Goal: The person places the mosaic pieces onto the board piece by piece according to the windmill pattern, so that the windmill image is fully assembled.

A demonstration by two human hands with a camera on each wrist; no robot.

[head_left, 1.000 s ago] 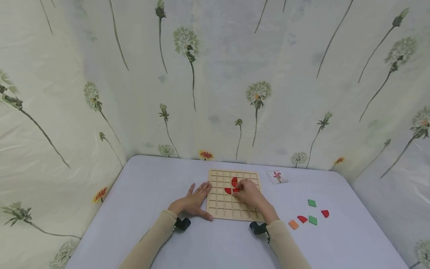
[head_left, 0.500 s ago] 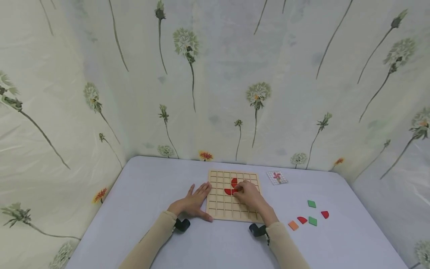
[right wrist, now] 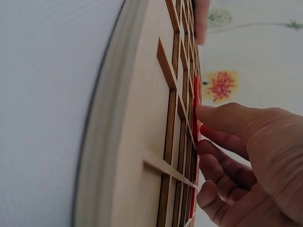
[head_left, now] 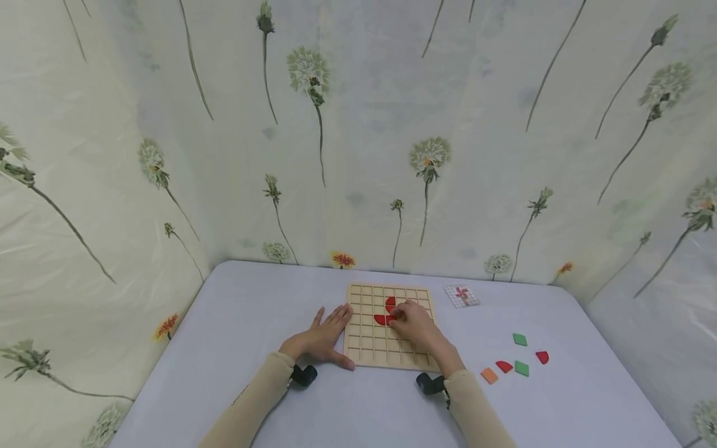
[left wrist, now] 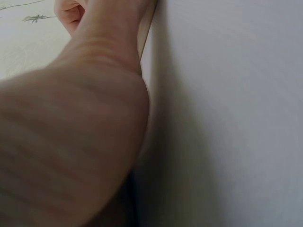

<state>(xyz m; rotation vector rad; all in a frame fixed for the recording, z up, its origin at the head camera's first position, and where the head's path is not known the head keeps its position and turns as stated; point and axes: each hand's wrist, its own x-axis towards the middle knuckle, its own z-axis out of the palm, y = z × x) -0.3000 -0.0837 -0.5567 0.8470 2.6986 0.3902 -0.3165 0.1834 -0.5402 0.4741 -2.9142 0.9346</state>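
A square wooden grid board (head_left: 364, 356) lies flat on the table. My left hand (head_left: 320, 342) is spread at its left side, fingertips on the left edge and thumb by the near corner. Red quarter-circle pieces (head_left: 381, 320) sit side by side in the grid's middle, and another red piece (head_left: 390, 303) lies just behind them. My right hand (head_left: 416, 326) reaches over the board from the right. In the right wrist view its thumb and index finger pinch a red piece (right wrist: 195, 106) at the grid, while the other fingers curl. The left wrist view shows mostly the left hand's side (left wrist: 75, 137).
A small card (head_left: 462, 295) with a pinwheel picture lies behind the board's right side. Loose pieces are to the right: green diamonds (head_left: 520, 340), red quarter circles (head_left: 542, 357) and an orange square (head_left: 490, 375). A flower-patterned curtain (head_left: 358, 155) stands behind the table.
The right hand has shifted slightly, and the front red pieces now lie closer together than a second ago. The left hand stays in place.
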